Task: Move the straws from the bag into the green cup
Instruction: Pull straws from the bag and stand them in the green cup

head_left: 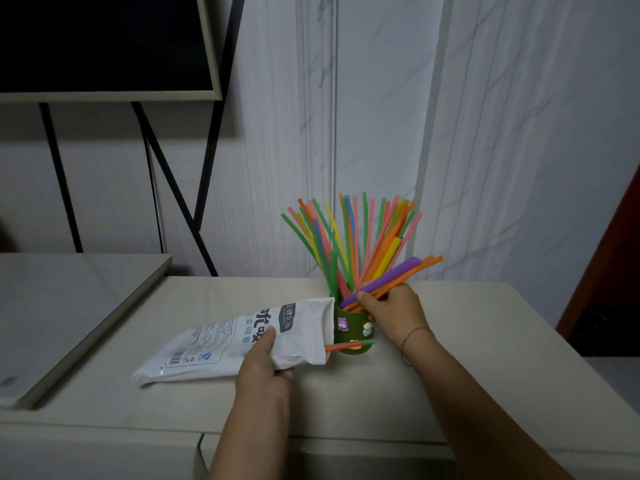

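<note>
A green cup (351, 329) with small stickers stands on the pale counter, holding several coloured straws (346, 237) that fan upward. My right hand (394, 315) grips a small bunch of purple and orange straws (403, 273), their lower ends at the cup's rim and their tops leaning right. A white plastic bag (221, 344) with printed text lies on its side to the left of the cup, its open mouth against the cup. My left hand (263, 368) holds the bag near its mouth. A red and a green straw (349, 345) stick out of the bag's mouth.
The pale counter (467, 341) runs to an edge on the right, with a dark floor beyond. A raised grey lid or board (69, 306) lies at the left. A dark screen on a black stand (104, 46) rises behind. A white wall is close behind the cup.
</note>
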`<action>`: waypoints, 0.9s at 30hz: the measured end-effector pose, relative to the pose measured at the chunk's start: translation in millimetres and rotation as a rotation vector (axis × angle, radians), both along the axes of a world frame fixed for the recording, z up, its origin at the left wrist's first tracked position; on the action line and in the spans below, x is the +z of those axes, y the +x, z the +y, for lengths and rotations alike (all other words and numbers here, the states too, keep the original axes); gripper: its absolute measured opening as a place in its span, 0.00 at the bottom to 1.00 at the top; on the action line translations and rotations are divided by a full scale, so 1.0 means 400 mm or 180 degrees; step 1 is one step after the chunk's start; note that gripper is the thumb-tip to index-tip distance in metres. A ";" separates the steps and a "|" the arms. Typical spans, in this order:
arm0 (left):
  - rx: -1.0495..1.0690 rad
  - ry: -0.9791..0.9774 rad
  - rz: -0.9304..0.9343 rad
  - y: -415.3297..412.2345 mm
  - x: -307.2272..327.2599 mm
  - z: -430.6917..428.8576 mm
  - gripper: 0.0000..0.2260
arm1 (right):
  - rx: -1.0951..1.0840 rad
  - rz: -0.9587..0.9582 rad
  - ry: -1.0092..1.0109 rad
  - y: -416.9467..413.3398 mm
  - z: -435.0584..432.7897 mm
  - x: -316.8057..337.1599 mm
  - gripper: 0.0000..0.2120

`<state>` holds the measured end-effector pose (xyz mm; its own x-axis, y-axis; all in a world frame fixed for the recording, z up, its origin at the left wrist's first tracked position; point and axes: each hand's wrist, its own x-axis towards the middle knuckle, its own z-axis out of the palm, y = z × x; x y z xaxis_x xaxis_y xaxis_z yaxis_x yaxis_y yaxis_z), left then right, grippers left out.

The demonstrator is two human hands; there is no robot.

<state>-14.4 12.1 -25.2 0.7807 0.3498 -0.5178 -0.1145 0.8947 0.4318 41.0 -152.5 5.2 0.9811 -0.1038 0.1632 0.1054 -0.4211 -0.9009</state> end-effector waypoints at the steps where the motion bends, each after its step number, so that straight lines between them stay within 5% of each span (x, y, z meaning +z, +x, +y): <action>1: 0.0013 -0.0016 -0.0004 0.000 0.001 -0.001 0.21 | -0.0005 0.0033 0.0038 -0.002 0.003 -0.004 0.11; 13: 0.0048 -0.0058 -0.0002 -0.010 0.016 -0.001 0.18 | 0.0123 -0.0500 0.0700 -0.044 -0.017 0.036 0.08; 17: 0.0035 -0.0006 0.0022 -0.012 0.015 -0.004 0.20 | 0.0071 -0.0583 0.0435 -0.045 -0.008 0.031 0.01; 27: 0.0064 0.0030 0.0034 -0.023 0.020 0.000 0.15 | 0.0088 -0.0309 0.0237 -0.030 0.018 -0.007 0.08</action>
